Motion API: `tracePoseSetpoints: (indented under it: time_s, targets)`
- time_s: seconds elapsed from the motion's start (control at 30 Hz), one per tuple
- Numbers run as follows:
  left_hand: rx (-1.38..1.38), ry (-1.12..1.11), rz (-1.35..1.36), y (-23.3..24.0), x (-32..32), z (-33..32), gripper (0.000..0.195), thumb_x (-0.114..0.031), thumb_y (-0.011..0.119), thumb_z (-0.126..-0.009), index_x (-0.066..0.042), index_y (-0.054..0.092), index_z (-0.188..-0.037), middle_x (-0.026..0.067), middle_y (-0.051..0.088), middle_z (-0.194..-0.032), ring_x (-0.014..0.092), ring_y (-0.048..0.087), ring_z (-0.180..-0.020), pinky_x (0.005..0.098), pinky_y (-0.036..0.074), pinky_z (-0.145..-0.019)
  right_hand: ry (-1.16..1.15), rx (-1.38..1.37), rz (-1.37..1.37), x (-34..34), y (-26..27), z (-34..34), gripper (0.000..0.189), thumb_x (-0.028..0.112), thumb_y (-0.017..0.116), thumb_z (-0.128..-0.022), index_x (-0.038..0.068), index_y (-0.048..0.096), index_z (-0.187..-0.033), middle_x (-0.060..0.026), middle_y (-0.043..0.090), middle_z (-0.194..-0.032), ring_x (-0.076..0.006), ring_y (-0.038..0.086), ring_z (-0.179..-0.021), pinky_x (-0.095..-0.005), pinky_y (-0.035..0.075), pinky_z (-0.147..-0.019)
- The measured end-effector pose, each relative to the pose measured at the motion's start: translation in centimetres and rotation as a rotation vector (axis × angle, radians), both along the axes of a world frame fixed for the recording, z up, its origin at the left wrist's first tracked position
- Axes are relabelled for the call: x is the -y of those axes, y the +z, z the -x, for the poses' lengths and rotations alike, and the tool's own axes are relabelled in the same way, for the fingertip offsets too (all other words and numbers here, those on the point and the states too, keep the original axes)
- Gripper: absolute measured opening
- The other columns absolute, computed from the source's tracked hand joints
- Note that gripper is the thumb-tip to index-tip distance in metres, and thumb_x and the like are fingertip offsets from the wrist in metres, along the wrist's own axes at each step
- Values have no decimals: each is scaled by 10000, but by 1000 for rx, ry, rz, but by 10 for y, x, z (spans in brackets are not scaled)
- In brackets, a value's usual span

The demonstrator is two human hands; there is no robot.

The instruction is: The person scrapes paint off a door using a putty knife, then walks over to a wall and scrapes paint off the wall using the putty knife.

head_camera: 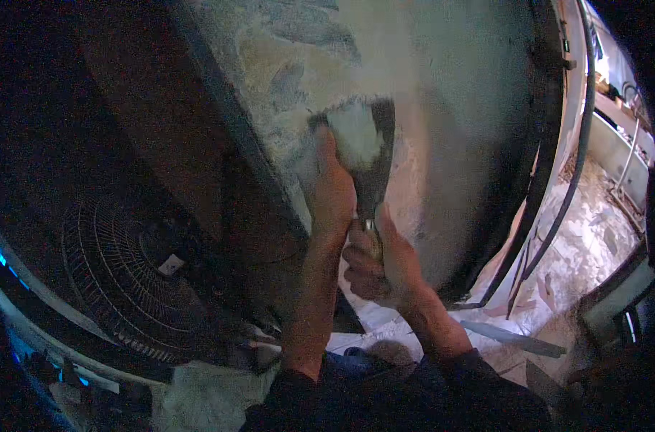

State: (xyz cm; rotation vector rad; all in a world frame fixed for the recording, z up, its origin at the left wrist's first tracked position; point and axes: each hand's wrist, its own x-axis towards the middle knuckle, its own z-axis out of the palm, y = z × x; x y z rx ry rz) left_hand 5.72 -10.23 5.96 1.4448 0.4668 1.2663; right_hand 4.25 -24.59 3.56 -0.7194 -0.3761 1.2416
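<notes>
My right hand (378,259) is closed around the handle of a wide putty knife (373,183), whose dark blade points up and away from me. A pale patch of filler lies on the blade. My left hand (330,189) is at the blade's left side, its thumb or a finger reaching up to the left corner; whether it grips the blade cannot be told. The blade's far edge is at or close to a large curved panel (289,92) with uneven, smeared pale filler. The panel's right part (462,108) looks smoother and greenish grey.
A wire-caged fan (138,264) stands at the left in the dark. At the right a dark hose or cable (573,178) hangs along the panel's edge. A flat strip (513,337) lies low at the right, over a pale, littered floor (592,232).
</notes>
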Motion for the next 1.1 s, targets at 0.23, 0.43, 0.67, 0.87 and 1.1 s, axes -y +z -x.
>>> tracePoseSetpoints:
  time_s: [0.23, 0.43, 0.67, 0.87, 1.1]
  targets:
    - [-338, 236, -129, 13, 44, 16, 530, -409, 337, -904, 43, 444, -1158, 212, 515, -1091, 344, 493, -999, 405, 349, -870, 67, -69, -131, 0, -31, -17, 479, 552, 342, -854, 103, 503, -905, 13, 462, -680, -96, 420, -540, -226, 374, -463]
    - [-205, 81, 94, 10, 30, 7, 510, -392, 349, -907, 36, 441, -1170, 203, 549, -1033, 326, 544, -909, 366, 392, -820, 296, -131, -340, -3, -41, -33, 476, 536, 334, -865, 98, 516, -895, 2, 460, -685, -97, 400, -558, -227, 360, -498]
    - [-340, 60, -79, 37, 31, 20, 567, -443, 317, -900, 34, 427, -1184, 209, 465, -1175, 302, 439, -1088, 374, 282, -939, 116, 106, -124, -10, -7, -27, 514, 539, 297, -872, 86, 539, -900, -33, 492, -718, -113, 420, -601, -229, 366, -545]
    - [-155, 12, 405, 31, 42, 9, 609, -483, 341, -877, 25, 413, -1206, 181, 482, -1158, 294, 453, -1058, 358, 292, -939, -99, 432, 183, 1, -29, -23, 614, 570, 224, -867, 49, 547, -901, -62, 524, -727, -158, 481, -685, -296, 406, -667]
    - [-255, -30, 68, 17, 50, 24, 622, -496, 294, -886, 41, 435, -1167, 249, 459, -1143, 332, 441, -1057, 380, 276, -932, -203, 452, 325, -4, -45, -24, 596, 554, 256, -870, 44, 495, -1067, -68, 552, -833, -173, 529, -743, -286, 425, -722]
